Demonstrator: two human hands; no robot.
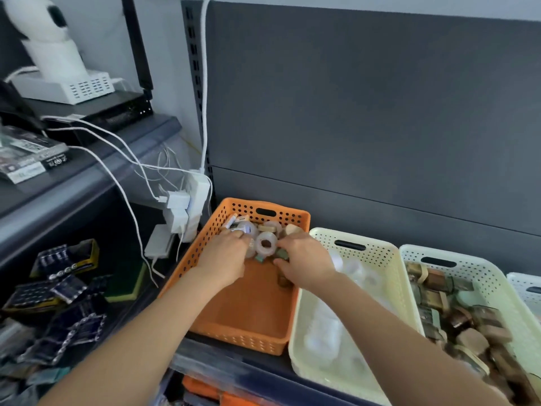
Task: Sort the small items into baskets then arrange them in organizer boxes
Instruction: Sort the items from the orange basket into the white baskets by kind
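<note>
Your left hand [225, 254] rests with bent fingers on the pile; you cannot tell whether it grips anything. Your right hand [304, 263] pinches a small green block [281, 254]. Beyond, at the far end of the orange basket [251, 317], lies a tape ring [265, 243], probably light, stiff and slick; hook it through the hole.

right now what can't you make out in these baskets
Head view only:
- What either hand holds: the left hand and right hand cover their own fingertips over the pile in the orange basket.
- Cream basket contents: pale, blurred shapes.
- Far-right basket: cut off by the frame edge.
</note>
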